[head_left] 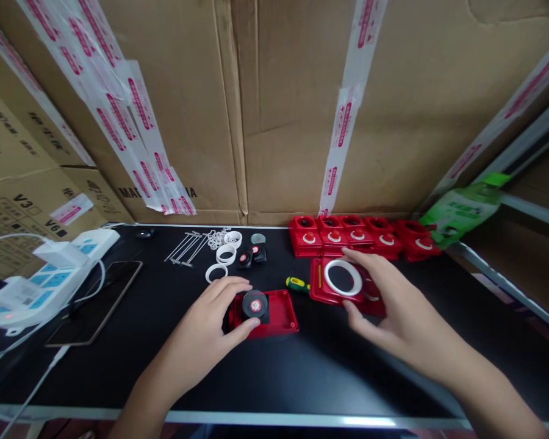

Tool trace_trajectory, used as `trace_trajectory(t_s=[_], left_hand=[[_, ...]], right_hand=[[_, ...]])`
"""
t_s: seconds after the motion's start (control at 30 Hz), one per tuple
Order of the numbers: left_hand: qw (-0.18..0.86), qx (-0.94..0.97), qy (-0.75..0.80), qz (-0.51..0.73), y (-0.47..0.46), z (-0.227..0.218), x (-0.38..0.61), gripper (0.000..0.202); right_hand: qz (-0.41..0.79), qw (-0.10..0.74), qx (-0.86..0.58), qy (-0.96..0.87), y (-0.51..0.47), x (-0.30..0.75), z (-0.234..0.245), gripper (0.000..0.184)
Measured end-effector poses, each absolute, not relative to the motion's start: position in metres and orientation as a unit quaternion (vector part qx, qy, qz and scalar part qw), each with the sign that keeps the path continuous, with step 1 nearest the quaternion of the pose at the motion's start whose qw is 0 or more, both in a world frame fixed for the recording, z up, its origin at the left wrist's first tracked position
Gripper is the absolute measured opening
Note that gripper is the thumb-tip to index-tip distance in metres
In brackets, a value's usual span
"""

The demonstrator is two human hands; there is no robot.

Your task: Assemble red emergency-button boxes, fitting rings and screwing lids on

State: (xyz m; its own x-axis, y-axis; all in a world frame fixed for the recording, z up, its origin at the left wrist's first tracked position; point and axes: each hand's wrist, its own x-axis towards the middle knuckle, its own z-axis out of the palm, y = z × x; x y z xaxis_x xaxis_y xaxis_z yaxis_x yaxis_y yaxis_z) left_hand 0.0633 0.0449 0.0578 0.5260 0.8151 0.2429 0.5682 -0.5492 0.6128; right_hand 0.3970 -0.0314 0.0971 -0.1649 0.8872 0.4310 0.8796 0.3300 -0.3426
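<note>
Hands (205,314) (396,305) apart, red tray (281,312) at left, red cover (332,297) in right

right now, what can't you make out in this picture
In the head view:
red tray, left part: covered by the black round part and left hand
red cover, right end: behind the right hand
yellow-green tool, right end: behind the red cover
green bottle, lettering: blurred

White power strip (55,279) beside a phone (103,302), green-capped bottle (462,210) at right, taped cardboard (293,110) behind.
</note>
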Motion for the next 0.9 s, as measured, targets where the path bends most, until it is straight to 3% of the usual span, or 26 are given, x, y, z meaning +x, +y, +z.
trace_trajectory(t_s=[0.3,0.63,0.77,0.9], left_hand=[[0.254,0.849,0.39,0.25,0.045,0.056,0.064,0.029],[0.261,0.819,0.415,0.296,0.041,0.05,0.048,0.074],[0.273,0.808,0.406,0.329,0.037,0.053,0.046,0.081],[0.261,0.815,0.397,0.333,0.036,0.056,0.048,0.071]], right_hand=[[0.038,0.268,-0.503,-0.821,0.0,0.362,0.105,0.067],[0.191,0.279,-0.434,-0.835,0.015,0.334,0.119,0.066],[0.211,0.268,-0.41,-0.846,0.02,0.316,0.119,0.067],[0.224,0.257,-0.397,-0.852,0.023,0.305,0.113,0.07]])
